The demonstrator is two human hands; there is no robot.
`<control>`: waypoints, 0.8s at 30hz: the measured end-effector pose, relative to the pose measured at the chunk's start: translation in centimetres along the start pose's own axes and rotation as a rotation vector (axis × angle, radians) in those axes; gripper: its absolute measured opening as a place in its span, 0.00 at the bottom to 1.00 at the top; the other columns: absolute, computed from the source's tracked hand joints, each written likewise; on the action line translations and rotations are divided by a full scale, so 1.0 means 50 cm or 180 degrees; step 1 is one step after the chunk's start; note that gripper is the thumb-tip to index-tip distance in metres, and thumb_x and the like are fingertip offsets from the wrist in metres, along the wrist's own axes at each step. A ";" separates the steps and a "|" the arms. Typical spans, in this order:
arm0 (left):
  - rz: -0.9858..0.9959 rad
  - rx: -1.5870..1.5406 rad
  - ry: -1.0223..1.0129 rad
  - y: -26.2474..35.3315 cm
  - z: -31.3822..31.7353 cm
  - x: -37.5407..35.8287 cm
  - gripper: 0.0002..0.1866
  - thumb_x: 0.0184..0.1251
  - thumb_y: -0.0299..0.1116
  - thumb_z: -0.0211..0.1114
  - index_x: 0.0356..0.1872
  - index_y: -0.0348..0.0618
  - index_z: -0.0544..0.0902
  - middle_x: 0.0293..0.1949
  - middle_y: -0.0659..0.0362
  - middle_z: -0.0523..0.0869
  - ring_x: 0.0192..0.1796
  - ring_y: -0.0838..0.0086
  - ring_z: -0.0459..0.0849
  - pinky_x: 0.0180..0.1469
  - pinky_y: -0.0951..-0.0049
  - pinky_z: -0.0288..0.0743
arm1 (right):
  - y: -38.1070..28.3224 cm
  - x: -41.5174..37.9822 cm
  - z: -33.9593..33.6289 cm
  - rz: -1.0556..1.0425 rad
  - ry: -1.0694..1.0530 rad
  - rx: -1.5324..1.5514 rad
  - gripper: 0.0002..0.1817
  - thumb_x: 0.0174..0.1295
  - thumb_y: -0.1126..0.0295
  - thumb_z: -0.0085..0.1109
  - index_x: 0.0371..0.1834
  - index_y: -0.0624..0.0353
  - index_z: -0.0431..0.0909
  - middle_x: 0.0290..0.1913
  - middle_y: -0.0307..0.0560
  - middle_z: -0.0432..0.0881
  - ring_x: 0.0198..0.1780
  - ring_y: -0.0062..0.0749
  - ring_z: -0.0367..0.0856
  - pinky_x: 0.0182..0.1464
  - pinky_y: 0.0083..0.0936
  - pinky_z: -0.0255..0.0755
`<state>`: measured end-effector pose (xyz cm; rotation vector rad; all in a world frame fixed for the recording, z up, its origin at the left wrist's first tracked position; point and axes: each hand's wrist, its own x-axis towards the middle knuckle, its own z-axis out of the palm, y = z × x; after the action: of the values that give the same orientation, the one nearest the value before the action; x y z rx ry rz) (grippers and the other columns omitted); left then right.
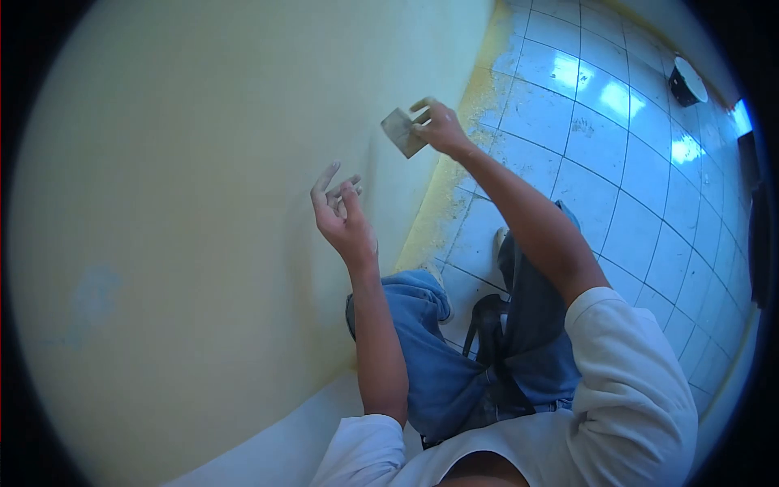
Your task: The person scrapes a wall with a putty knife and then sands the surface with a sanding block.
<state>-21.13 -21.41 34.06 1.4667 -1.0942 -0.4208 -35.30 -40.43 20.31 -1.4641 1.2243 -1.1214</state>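
My right hand [442, 130] pinches a small, square, greyish piece of sandpaper [402, 134] by one edge, close to the pale yellow wall [203, 203]. The sheet is dusty and creased. Lower down and to the left, my left hand [342, 215] is raised near the wall with its fingers bent and apart. Nothing is in it, and whitish dust coats its fingertips.
Yellowish dust [430, 219] lies along the foot of the wall on white floor tiles [604, 138]. A dark bucket with a white inside [687, 83] stands at the far right. A black object [487, 325] is between my legs. A pale patch [96, 294] marks the wall.
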 end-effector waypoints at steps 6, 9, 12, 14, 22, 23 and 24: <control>-0.0078 0.0273 -0.0402 -0.011 -0.002 -0.001 0.16 0.82 0.27 0.58 0.65 0.32 0.79 0.65 0.52 0.86 0.55 0.65 0.91 0.57 0.65 0.85 | 0.009 0.019 -0.089 -0.0111 -0.0279 -0.1137 0.09 0.55 0.68 0.69 0.36 0.59 0.90 0.39 0.59 0.91 0.45 0.55 0.91 0.49 0.40 0.83; -0.0053 0.0413 -0.0450 -0.012 -0.010 -0.019 0.16 0.82 0.27 0.60 0.65 0.34 0.80 0.64 0.53 0.86 0.54 0.66 0.92 0.56 0.66 0.85 | 0.023 0.019 -0.106 0.0049 -0.0210 -0.1042 0.11 0.55 0.68 0.70 0.40 0.56 0.89 0.38 0.56 0.92 0.45 0.54 0.91 0.51 0.41 0.83; 0.0006 0.0511 -0.0453 -0.013 -0.014 -0.041 0.16 0.81 0.27 0.60 0.64 0.35 0.80 0.63 0.53 0.87 0.53 0.67 0.92 0.55 0.66 0.85 | 0.060 0.016 -0.107 -0.0205 -0.0005 -0.1140 0.17 0.54 0.68 0.71 0.48 0.53 0.87 0.40 0.53 0.93 0.47 0.53 0.92 0.52 0.42 0.84; 0.0070 0.0556 -0.0411 -0.025 -0.024 -0.062 0.16 0.80 0.26 0.60 0.64 0.37 0.81 0.62 0.53 0.87 0.53 0.67 0.92 0.55 0.66 0.85 | 0.080 0.010 -0.112 -0.0293 0.0020 -0.1373 0.21 0.52 0.67 0.72 0.52 0.51 0.85 0.40 0.52 0.93 0.47 0.51 0.92 0.52 0.42 0.84; 0.0383 0.0658 -0.0604 -0.036 -0.097 -0.141 0.16 0.78 0.26 0.62 0.64 0.41 0.82 0.59 0.52 0.86 0.53 0.65 0.92 0.56 0.65 0.85 | 0.144 0.025 -0.146 -0.0347 -0.0532 -0.1258 0.23 0.49 0.64 0.77 0.52 0.52 0.93 0.44 0.58 0.93 0.46 0.46 0.93 0.53 0.38 0.85; 0.0442 0.0611 -0.0623 -0.022 -0.113 -0.150 0.16 0.79 0.26 0.61 0.64 0.41 0.82 0.59 0.52 0.86 0.53 0.65 0.92 0.57 0.65 0.85 | 0.122 0.008 -0.143 -0.0173 -0.0721 -0.1045 0.24 0.50 0.64 0.76 0.53 0.54 0.93 0.44 0.58 0.93 0.46 0.44 0.93 0.53 0.38 0.85; 0.0421 0.0588 -0.0538 -0.004 -0.125 -0.157 0.16 0.79 0.26 0.61 0.64 0.41 0.82 0.59 0.53 0.87 0.53 0.65 0.92 0.57 0.65 0.85 | 0.095 -0.008 -0.144 -0.0150 -0.1003 -0.0966 0.25 0.53 0.66 0.75 0.57 0.57 0.91 0.44 0.57 0.94 0.45 0.39 0.93 0.52 0.36 0.85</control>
<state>-20.02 -11.51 32.78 1.5292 -1.3874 -0.3624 -43.22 -41.13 16.98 -1.8266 1.1738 -0.7180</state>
